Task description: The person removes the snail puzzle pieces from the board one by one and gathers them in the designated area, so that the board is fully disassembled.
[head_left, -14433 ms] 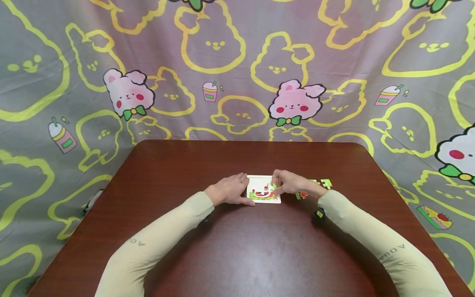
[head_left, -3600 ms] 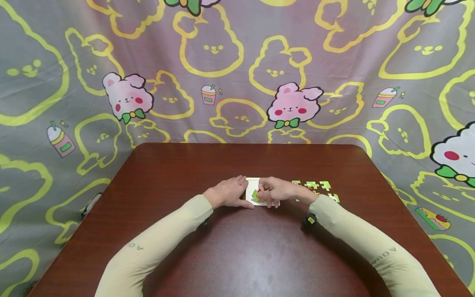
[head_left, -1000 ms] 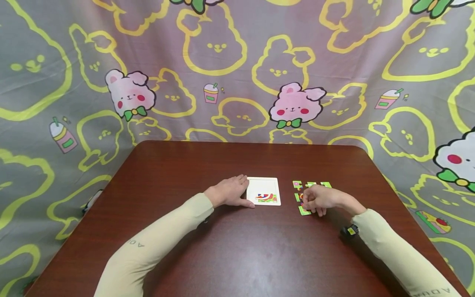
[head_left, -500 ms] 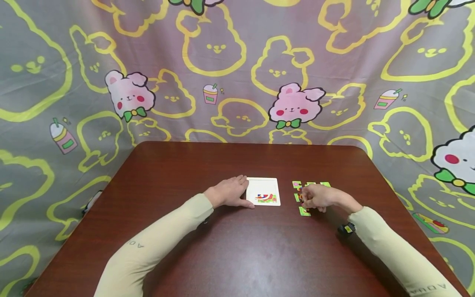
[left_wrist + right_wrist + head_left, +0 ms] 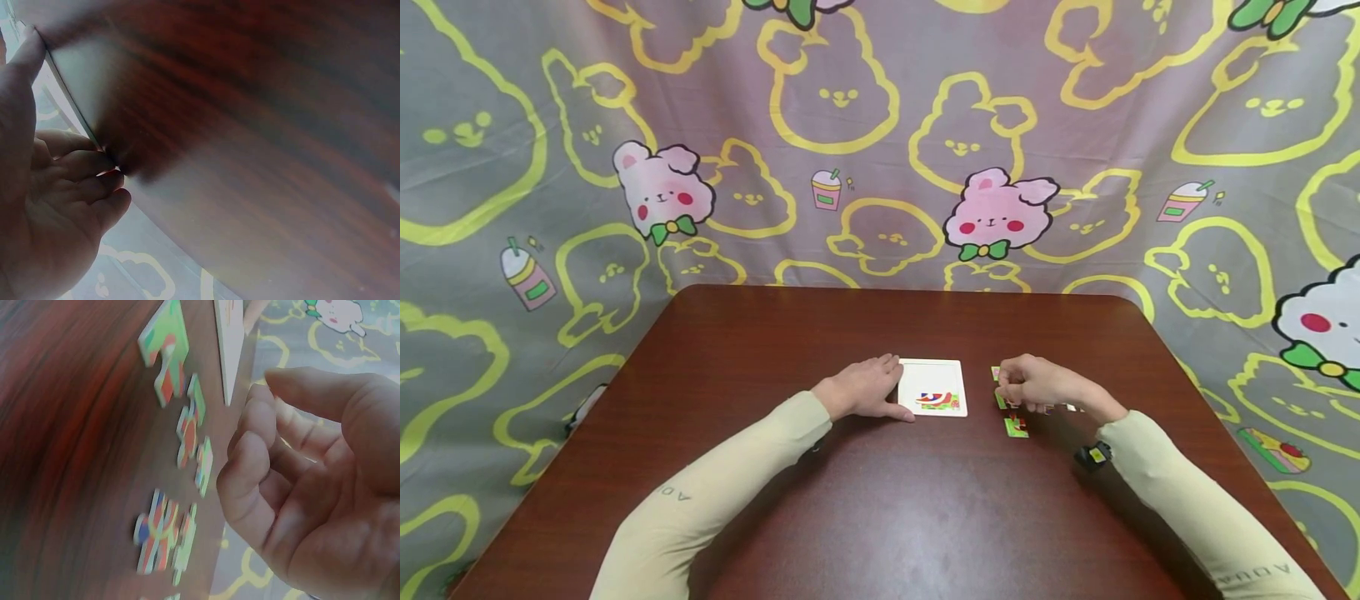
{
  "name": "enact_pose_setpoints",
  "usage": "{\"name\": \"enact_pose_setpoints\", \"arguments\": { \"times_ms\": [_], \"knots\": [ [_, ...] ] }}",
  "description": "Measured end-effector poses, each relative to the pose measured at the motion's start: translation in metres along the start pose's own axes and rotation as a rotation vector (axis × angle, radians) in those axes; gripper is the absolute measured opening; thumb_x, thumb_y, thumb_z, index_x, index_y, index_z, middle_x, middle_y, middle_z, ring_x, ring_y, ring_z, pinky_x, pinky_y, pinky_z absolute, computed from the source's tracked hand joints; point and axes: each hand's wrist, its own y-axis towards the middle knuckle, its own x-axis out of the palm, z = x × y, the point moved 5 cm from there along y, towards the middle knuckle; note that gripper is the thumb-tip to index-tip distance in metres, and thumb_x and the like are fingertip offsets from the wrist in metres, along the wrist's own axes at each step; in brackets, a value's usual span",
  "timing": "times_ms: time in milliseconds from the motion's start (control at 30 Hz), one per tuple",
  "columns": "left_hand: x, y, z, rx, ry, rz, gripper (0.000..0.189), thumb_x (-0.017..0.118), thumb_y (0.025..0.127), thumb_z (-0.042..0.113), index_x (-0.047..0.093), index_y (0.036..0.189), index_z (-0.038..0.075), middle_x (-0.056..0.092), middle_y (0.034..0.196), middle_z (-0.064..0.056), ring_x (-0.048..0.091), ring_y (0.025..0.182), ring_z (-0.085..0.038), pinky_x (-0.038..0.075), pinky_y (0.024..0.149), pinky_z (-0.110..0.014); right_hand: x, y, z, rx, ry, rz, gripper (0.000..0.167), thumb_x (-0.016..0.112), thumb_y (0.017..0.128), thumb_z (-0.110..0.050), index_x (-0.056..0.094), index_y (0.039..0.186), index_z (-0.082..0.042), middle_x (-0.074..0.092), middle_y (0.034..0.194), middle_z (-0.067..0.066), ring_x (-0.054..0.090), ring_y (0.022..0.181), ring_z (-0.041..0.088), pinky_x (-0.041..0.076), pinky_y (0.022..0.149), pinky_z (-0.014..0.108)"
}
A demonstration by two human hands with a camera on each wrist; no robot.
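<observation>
A square white puzzle tray (image 5: 928,375) lies on the table, with colourful joined pieces (image 5: 938,402) in its front right corner. My left hand (image 5: 863,388) rests along the tray's left side, thumb at the front corner; the left wrist view shows its fingertips against the tray's edge. My right hand (image 5: 1043,383) hovers over loose jigsaw pieces to the right. In the right wrist view its thumb and bent fingers come close together, with nothing visible between them. A green jigsaw piece (image 5: 164,337) and a red, white and blue one (image 5: 157,534) lie below it.
One loose green and red piece (image 5: 1017,428) lies at the front, apart from the others. The right hand covers several pieces in the head view. A brown wooden table (image 5: 880,500) backs onto a patterned curtain (image 5: 865,100).
Since the earliest frames, the tray holds fewer pieces and more lie loose at right. My right hand left the tray; in the last half second it shifted slightly left. The left hand stayed.
</observation>
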Motion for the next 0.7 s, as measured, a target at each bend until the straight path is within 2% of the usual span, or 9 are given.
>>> {"name": "enact_pose_setpoints", "arguments": {
  "times_ms": [133,300,533,700],
  "knots": [
    [0.0,0.0,0.0,0.0,0.006,-0.003,0.104,0.047,0.084,0.079,0.033,0.151,0.001,0.031,0.159,-0.019,0.029,0.149,-0.029,0.029,0.121,-0.039,0.004,0.008,-0.007,-0.034,-0.007,0.009,0.02,0.06,0.098,-0.021,0.06,0.088,-0.003,0.06,0.071,0.012,0.054,0.052,0.018,0.05,0.045,0.036],
    [-0.002,-0.001,0.001,0.004,0.006,0.01,0.104,0.048,0.084,0.079,0.034,0.151,0.001,0.033,0.158,-0.019,0.029,0.149,-0.03,0.029,0.121,-0.039,0.01,0.017,-0.02,-0.061,-0.011,0.025,0.017,0.061,0.097,-0.021,0.061,0.091,-0.005,0.061,0.074,0.014,0.054,0.051,0.019,0.05,0.046,0.036],
    [-0.003,-0.001,0.001,0.006,0.007,0.017,0.103,0.048,0.084,0.078,0.035,0.15,0.001,0.034,0.157,-0.019,0.03,0.148,-0.029,0.03,0.12,-0.039,0.019,0.028,-0.034,-0.061,-0.026,0.031,0.008,0.063,0.096,-0.02,0.062,0.096,-0.012,0.063,0.079,0.011,0.055,0.05,0.021,0.048,0.043,0.033],
    [-0.002,0.0,0.001,0.006,0.013,0.014,0.104,0.047,0.083,0.08,0.036,0.15,0.001,0.034,0.157,-0.019,0.031,0.148,-0.029,0.031,0.12,-0.039,0.024,0.034,-0.041,-0.075,-0.044,0.025,0.013,0.064,0.095,-0.021,0.062,0.103,-0.01,0.065,0.077,0.009,0.058,0.05,0.024,0.052,0.044,0.038]
  ]
}}
